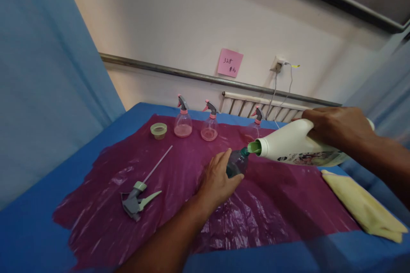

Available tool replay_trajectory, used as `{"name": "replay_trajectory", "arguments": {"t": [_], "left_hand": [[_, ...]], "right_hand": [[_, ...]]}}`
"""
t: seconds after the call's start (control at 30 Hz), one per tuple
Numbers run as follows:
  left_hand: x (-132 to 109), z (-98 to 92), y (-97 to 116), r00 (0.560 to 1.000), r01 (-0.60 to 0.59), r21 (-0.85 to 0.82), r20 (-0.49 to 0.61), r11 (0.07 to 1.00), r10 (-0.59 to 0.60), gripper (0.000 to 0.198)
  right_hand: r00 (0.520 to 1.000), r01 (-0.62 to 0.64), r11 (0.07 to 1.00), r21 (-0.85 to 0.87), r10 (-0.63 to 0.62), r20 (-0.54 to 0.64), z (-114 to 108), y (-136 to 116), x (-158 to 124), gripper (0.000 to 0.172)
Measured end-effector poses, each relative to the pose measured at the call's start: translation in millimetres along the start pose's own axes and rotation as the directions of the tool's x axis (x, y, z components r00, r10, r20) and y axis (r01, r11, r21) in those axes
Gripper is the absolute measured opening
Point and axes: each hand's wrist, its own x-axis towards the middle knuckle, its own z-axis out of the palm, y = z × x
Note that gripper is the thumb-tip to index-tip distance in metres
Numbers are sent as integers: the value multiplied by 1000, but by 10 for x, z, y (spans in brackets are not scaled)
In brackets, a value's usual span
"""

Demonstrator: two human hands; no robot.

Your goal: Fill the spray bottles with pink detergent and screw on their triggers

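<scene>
My left hand (221, 179) is wrapped around a clear spray bottle (236, 163) without its sprayer head, its green neck tilted toward the right. In my right hand (333, 126) is a large cream jug (288, 145), gripped by its handle and tipped on its side. The jug's green-lined spout touches or nearly touches the bottle's mouth; I cannot make out any liquid passing between them. A grey and pale green trigger sprayer head (133, 202) with its dip tube lies on the purple plastic sheet (179, 183) to the left.
Behind my hands stand three spray bottles with pink and grey heads: one (183, 126), another (209, 127) and a third (254, 128) partly behind the jug. A pale green cup (159, 131) sits left of them. A folded yellow cloth (361, 204) lies at the right edge.
</scene>
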Motion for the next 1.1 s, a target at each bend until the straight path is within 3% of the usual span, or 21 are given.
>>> {"name": "replay_trajectory", "arguments": {"t": [0.63, 1.1], "left_hand": [[0, 13, 4, 1000, 8, -15, -7, 1000, -8, 87], [1, 23, -10, 1000, -16, -9, -15, 1000, 16, 87]], "right_hand": [[996, 43, 999, 2, -43, -75, 45, 48, -25, 20], [998, 28, 999, 26, -27, -50, -35, 2, -15, 21]]}}
